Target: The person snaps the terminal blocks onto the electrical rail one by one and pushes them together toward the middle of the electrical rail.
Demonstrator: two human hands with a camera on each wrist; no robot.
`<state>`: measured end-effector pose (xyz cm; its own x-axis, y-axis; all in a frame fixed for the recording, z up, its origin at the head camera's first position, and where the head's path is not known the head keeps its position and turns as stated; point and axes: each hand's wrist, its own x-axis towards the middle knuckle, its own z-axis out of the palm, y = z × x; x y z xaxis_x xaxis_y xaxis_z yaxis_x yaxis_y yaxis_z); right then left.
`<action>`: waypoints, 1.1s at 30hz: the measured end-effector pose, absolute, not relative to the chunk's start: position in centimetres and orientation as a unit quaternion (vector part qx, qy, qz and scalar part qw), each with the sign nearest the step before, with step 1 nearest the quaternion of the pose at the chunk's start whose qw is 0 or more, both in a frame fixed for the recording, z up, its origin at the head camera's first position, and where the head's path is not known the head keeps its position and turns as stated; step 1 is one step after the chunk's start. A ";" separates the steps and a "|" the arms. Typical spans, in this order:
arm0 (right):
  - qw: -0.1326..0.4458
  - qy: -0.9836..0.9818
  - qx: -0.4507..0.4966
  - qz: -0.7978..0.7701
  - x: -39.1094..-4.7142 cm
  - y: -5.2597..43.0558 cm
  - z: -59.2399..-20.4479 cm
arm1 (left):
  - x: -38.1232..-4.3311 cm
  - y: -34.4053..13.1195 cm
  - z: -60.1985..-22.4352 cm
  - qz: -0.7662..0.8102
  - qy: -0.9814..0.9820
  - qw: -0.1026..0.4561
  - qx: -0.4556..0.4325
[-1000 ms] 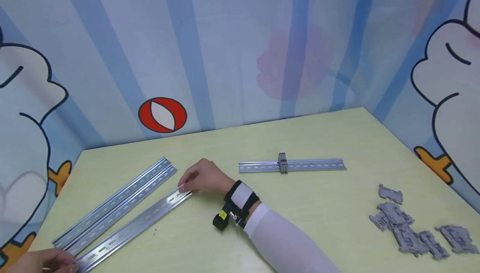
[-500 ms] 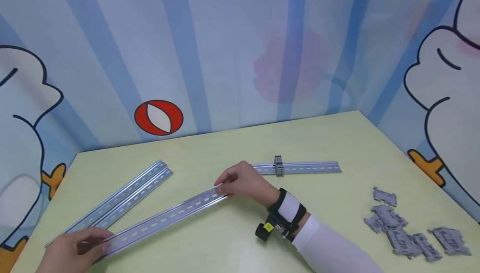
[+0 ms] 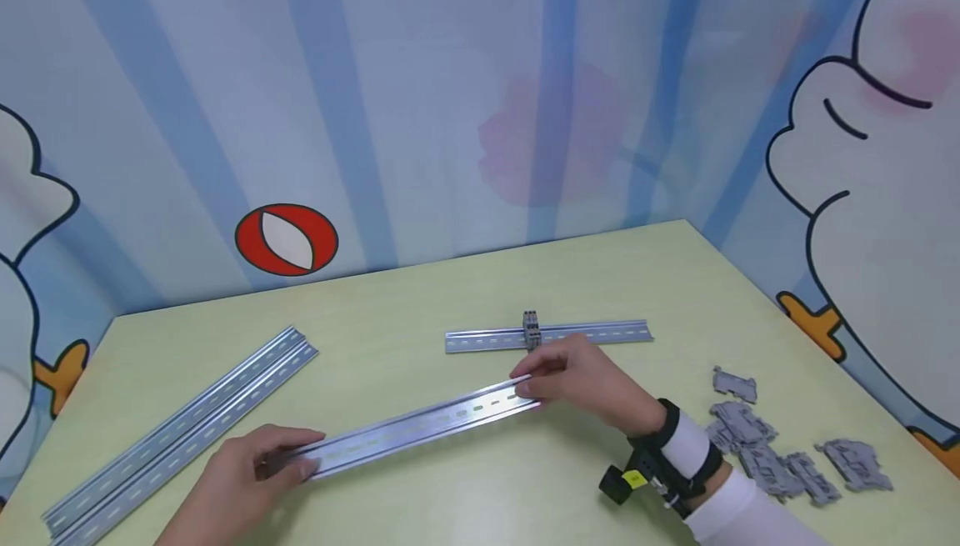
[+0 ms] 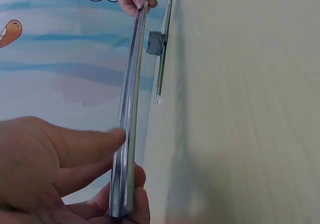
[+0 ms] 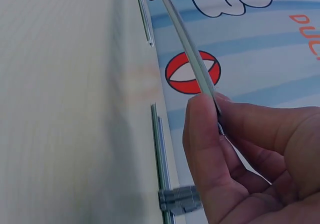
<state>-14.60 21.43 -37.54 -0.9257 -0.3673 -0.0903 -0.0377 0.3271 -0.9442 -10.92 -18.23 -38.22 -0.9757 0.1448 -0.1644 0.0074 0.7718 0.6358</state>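
Observation:
A slotted metal DIN rail (image 3: pixel 420 431) is held between both hands, raised above the table. My left hand (image 3: pixel 243 479) pinches its left end, thumb on the near face and fingers behind, as the left wrist view shows. At the other end my right hand (image 3: pixel 592 383) pinches the rail between thumb and fingers. Behind the right hand lies another DIN rail (image 3: pixel 480 341) on the table, carrying a small grey block of terminal blocks (image 3: pixel 531 330). In the right wrist view the held rail (image 5: pixel 187 41) slants up and away from the fingers.
Two more DIN rails (image 3: pixel 187 433) lie side by side, slanting across the left of the table (image 3: pixel 390 313). Several flat grey terminal blocks (image 3: pixel 765 467) lie loosely piled at the right. A printed cloth backdrop (image 3: pixel 435 112) rises along the table's far edge.
Both hands have carried the held rail from beside the two left rails toward the right and lifted it off the table. The head view has also turned slightly right.

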 end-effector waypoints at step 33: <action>0.084 0.929 -0.152 -0.327 -11.9 30.3 -38.7 | -10.9 -9.6 -38.8 0.250 0.949 0.032 0.189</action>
